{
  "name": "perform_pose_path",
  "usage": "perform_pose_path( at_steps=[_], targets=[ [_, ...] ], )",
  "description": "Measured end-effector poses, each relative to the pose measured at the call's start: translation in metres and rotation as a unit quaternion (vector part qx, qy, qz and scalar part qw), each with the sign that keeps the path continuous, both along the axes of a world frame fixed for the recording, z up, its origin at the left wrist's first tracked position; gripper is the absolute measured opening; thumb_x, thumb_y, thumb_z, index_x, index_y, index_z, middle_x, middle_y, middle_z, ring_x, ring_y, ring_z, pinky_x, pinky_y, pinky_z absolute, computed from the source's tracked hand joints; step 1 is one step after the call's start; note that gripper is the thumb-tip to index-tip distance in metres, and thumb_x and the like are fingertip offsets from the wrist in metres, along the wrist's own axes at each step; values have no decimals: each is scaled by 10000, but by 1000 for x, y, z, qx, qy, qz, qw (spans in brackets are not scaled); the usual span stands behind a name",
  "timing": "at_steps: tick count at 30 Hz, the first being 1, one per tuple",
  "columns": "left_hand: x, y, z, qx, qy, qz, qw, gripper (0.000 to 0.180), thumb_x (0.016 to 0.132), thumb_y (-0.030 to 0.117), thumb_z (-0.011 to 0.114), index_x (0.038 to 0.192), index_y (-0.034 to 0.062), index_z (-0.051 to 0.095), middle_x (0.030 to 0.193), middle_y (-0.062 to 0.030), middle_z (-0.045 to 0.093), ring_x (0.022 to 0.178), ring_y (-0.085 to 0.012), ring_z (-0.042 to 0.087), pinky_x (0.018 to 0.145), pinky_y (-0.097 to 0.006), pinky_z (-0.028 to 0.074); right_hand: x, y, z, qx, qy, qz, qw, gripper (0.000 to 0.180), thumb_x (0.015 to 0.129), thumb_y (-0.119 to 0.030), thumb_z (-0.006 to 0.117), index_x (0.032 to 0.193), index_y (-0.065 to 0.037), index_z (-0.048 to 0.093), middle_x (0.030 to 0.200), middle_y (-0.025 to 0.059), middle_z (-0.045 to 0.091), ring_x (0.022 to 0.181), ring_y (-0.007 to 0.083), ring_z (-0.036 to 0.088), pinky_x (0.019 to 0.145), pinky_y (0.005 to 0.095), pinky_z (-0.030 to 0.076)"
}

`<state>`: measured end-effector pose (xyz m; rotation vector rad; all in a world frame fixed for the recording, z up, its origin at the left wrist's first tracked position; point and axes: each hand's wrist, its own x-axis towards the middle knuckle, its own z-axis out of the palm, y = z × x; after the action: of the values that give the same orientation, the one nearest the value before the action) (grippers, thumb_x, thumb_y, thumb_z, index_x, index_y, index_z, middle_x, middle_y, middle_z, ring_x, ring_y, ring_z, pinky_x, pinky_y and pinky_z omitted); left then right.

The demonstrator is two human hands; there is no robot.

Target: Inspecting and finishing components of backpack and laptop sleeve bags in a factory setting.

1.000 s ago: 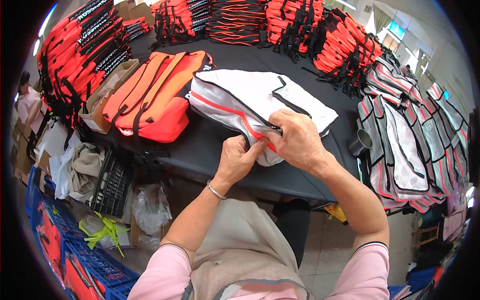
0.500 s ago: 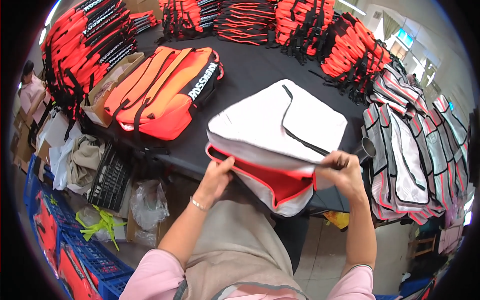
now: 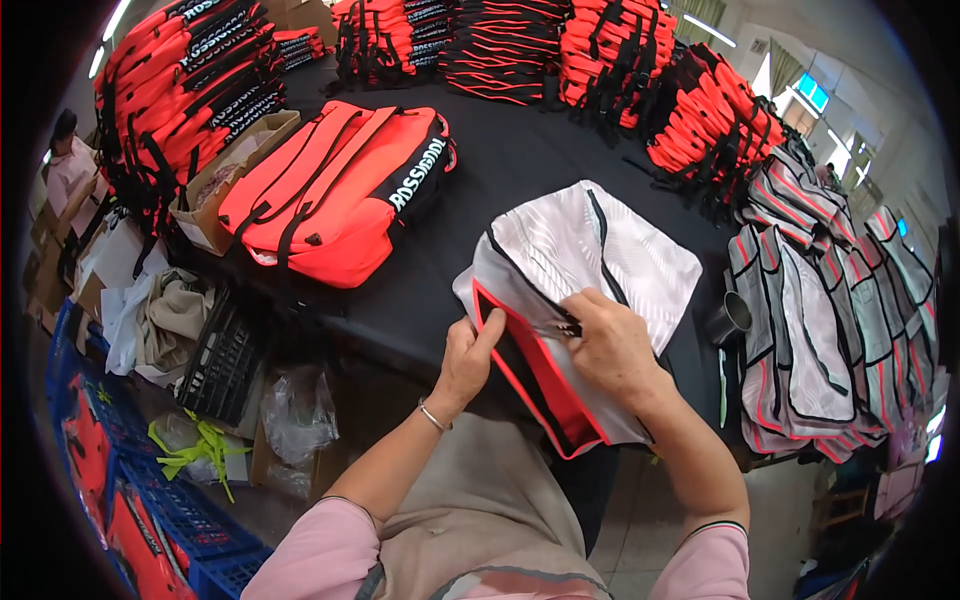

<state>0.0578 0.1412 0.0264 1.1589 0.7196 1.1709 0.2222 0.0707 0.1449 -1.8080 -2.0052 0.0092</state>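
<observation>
A silvery-white fabric bag [image 3: 650, 255] with black trim and red-edged seams lies at the near edge of the black-covered table. Its red-lined opening gapes toward me, showing a dark and red inside. My left hand [image 3: 466, 360] is closed on the opening's left edge, thumb on top. Across the opening, my right hand [image 3: 612, 345] is closed with its fingers pinched at the black trim on the bag's upper panel. Small dark bits show at those fingertips, too small to name. The right palm covers part of the panel.
A filled red-and-black bag [image 3: 350, 250] lies on the table [image 3: 390, 325] at left, beside a cardboard box [image 3: 205, 230]. Stacks of red-and-black bags [image 3: 500, 50] line the back. At right are a metal cup [image 3: 729, 318] and piled silvery pieces [image 3: 800, 330]. Blue crates [image 3: 165, 500] stand lower left.
The silvery bag has turned and shifted right, its opening now slanting. My right hand has moved left from the bag's right corner onto its middle. My left hand has moved right, still gripping the edge.
</observation>
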Motion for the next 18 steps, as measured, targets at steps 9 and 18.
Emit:
perform_pose_path(
  at_steps=[9, 18],
  targets=[
    [-63, 13, -70, 204, 200, 255, 924, 179, 822, 73, 682, 913, -20, 561, 702, -142, 611, 582, -282, 599, 577, -395, 459, 105, -17, 30, 152, 80, -42, 984, 191, 747, 105, 611, 906, 18, 675, 799, 111, 669, 739, 195, 677, 657, 280, 517],
    [-67, -39, 7, -189, -26, -145, 971, 737, 929, 651, 418, 1265, 3, 523, 1034, -138, 651, 883, -231, 659, 852, -357, 551, -8, -53, -50, 156, 93, 103, 978, 357, 665, 47, 681, 1014, -23, 653, 736, 111, 590, 622, 265, 618, 532, 352, 485]
  ],
)
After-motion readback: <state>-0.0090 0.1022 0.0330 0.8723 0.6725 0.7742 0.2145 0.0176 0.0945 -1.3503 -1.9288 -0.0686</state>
